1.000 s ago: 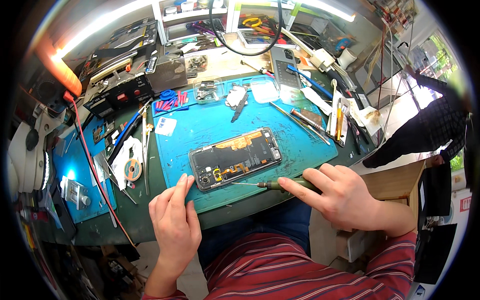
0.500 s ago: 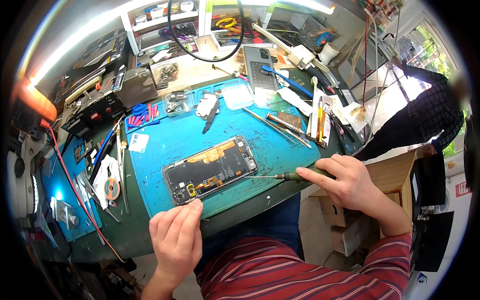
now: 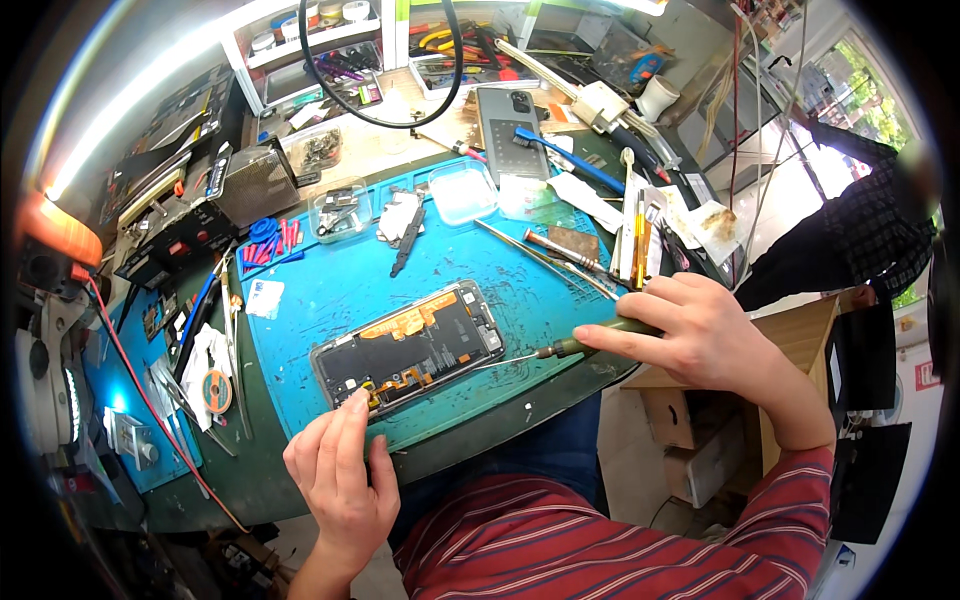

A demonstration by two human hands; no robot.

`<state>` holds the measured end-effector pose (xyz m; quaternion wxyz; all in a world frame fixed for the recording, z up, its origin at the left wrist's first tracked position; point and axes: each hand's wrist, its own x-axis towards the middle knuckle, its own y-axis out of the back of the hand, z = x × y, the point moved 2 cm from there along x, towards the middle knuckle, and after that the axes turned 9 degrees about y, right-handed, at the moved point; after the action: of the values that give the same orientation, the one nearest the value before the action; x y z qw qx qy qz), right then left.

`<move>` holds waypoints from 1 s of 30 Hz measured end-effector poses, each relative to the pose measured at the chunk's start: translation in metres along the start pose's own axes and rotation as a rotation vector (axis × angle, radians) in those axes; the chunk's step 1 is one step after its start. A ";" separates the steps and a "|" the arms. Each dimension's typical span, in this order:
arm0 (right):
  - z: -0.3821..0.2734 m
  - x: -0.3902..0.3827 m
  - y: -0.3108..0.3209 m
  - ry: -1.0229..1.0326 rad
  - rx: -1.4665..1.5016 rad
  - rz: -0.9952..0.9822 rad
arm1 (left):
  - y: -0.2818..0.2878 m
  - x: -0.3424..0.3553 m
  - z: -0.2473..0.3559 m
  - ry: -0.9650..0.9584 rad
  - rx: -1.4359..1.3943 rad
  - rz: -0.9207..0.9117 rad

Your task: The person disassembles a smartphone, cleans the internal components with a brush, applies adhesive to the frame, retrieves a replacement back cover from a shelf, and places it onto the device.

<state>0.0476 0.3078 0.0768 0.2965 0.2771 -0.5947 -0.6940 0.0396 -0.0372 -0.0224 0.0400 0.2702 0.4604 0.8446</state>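
An opened smartphone (image 3: 430, 340) lies on the blue work mat (image 3: 300, 330), with its dark inner side, orange flex cables and battery exposed. At its lower left edge, the fingertips of my left hand (image 3: 345, 480) rest by a small yellow part, the thumb apart from the fingers. My right hand (image 3: 700, 335) grips a screwdriver (image 3: 570, 347) by its green handle. Its thin shaft points left, with the tip at the phone's near long edge; whether it touches is too small to tell.
Beyond the phone are a plastic lid (image 3: 464, 193), a parts box (image 3: 341, 210) and a blue brush (image 3: 570, 160). A grey phone back (image 3: 508, 135) lies farther off. Tweezers and a solder spool (image 3: 217, 390) lie left. A person (image 3: 850, 220) stands at right.
My left thumb has moved away from the fingers, which were pinched together at the phone's edge. The screwdriver now tilts more, handle end higher. The whole view has shifted slightly.
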 end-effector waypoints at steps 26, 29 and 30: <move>0.007 -0.017 0.006 -0.071 -0.029 -0.023 | 0.000 -0.001 -0.001 0.017 0.001 0.030; 0.010 -0.032 0.008 -0.221 -0.014 0.048 | 0.001 -0.002 -0.001 -0.113 -0.079 0.060; 0.009 -0.033 0.008 -0.269 0.099 0.081 | 0.003 -0.008 -0.004 -0.168 -0.148 0.047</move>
<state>0.0634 0.3371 0.0872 0.2276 0.1715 -0.6731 -0.6824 0.0449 -0.0439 -0.0250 0.0785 0.3471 0.3855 0.8513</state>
